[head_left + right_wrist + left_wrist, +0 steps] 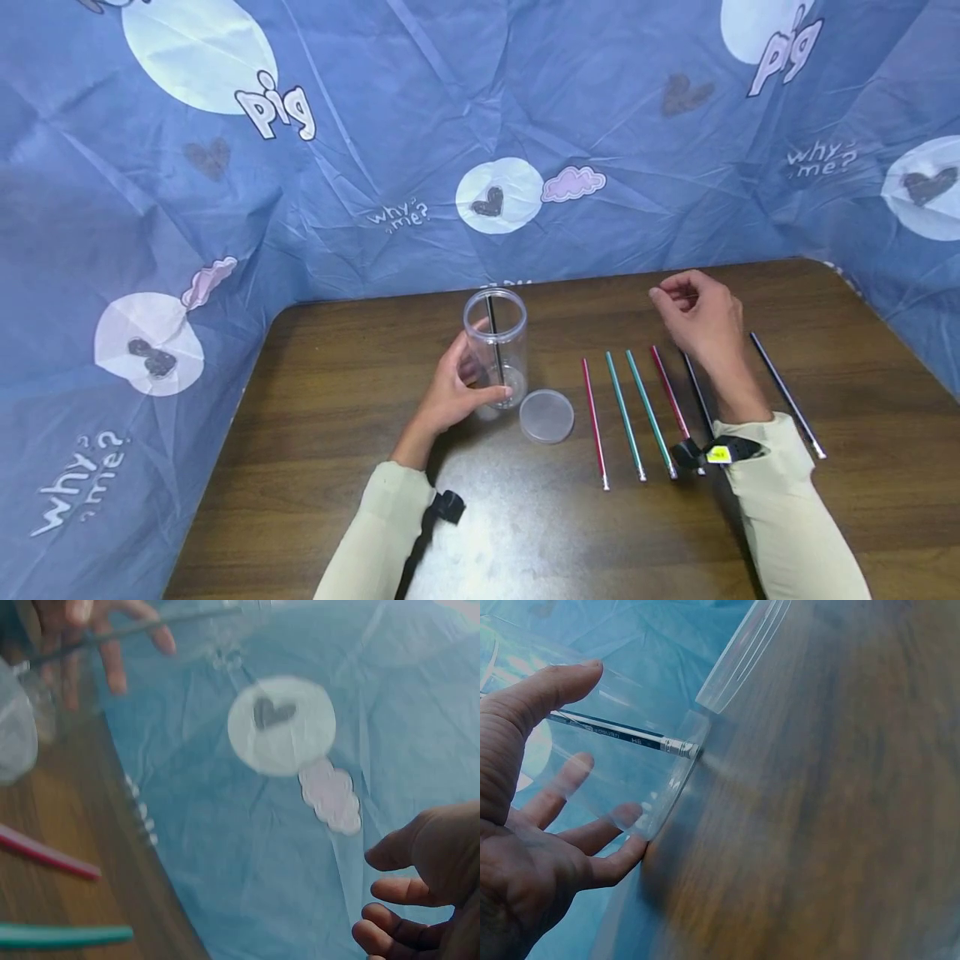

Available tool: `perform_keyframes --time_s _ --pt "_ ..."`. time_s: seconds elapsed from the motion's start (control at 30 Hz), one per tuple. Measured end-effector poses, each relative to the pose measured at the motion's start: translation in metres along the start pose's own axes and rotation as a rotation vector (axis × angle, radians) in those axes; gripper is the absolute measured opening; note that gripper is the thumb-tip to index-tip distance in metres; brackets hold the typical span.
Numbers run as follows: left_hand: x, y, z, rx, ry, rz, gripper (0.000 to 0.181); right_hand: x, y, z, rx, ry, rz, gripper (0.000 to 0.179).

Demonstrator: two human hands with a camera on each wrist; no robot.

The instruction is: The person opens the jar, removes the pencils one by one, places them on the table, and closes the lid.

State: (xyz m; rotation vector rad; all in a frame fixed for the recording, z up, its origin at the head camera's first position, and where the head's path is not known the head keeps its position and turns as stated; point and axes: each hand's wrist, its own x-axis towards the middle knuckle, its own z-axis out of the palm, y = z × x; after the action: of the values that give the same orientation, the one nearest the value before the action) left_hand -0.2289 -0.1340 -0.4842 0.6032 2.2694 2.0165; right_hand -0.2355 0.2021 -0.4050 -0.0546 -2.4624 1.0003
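Observation:
My left hand [450,393] grips the side of a clear plastic jar [517,354], which stands uncapped on the table. Inside the jar a black pencil [622,733] leans, its metal ferrule end down at the jar's base. Beside the jar lies its round translucent lid [547,416]. Over the right part of the table hovers my right hand [705,321], fingers loosely bent with nothing between them. Below and around it lie a red pencil [667,383], a black pencil [697,390] partly hidden by the forearm, and a dark blue pencil [787,395].
Left of these lie another red pencil [596,423] and two teal pencils, one [626,412] next to the other [651,412], all in a row. The brown wooden table [315,467] ends at the back against a blue printed cloth [390,150].

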Motion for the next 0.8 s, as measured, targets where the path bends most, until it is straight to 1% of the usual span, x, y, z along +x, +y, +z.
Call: perform_keyframes --time_s 0.1,0.17,0.27,0.37,0.4,0.47,0.6,0.7,0.8 --pt "0.003 -0.012 -0.002 -0.003 0.007 0.004 0.1 -0.002 -0.01 0.006 0.036 0.005 -0.028 0.028" --pt "0.003 -0.013 -0.003 -0.001 0.01 0.004 0.1 -0.003 -0.014 0.009 0.055 0.01 -0.04 0.03" --pt "0.001 -0.002 -0.003 -0.01 0.007 0.002 0.099 -0.003 -0.017 0.014 0.076 0.014 -0.053 0.034" --pt "-0.002 0.011 -0.003 -0.011 0.001 -0.003 0.097 -0.005 -0.021 0.021 0.095 0.0 -0.072 0.04" --pt "-0.003 0.015 -0.003 -0.013 -0.001 -0.002 0.096 -0.006 -0.022 0.023 0.099 -0.013 -0.083 0.042" --pt "-0.003 0.016 -0.003 -0.013 -0.003 -0.005 0.096 -0.008 -0.026 0.026 0.106 -0.043 -0.105 0.046" --pt "-0.003 0.017 -0.001 -0.018 -0.007 -0.011 0.096 -0.014 -0.032 0.032 0.1 -0.133 -0.141 0.056" --pt "-0.004 0.017 -0.001 -0.025 -0.01 -0.013 0.097 -0.019 -0.038 0.034 0.097 -0.186 -0.151 0.06" --pt "-0.003 0.017 0.0 -0.025 -0.01 -0.012 0.097 -0.022 -0.043 0.036 0.119 -0.22 -0.157 0.059"
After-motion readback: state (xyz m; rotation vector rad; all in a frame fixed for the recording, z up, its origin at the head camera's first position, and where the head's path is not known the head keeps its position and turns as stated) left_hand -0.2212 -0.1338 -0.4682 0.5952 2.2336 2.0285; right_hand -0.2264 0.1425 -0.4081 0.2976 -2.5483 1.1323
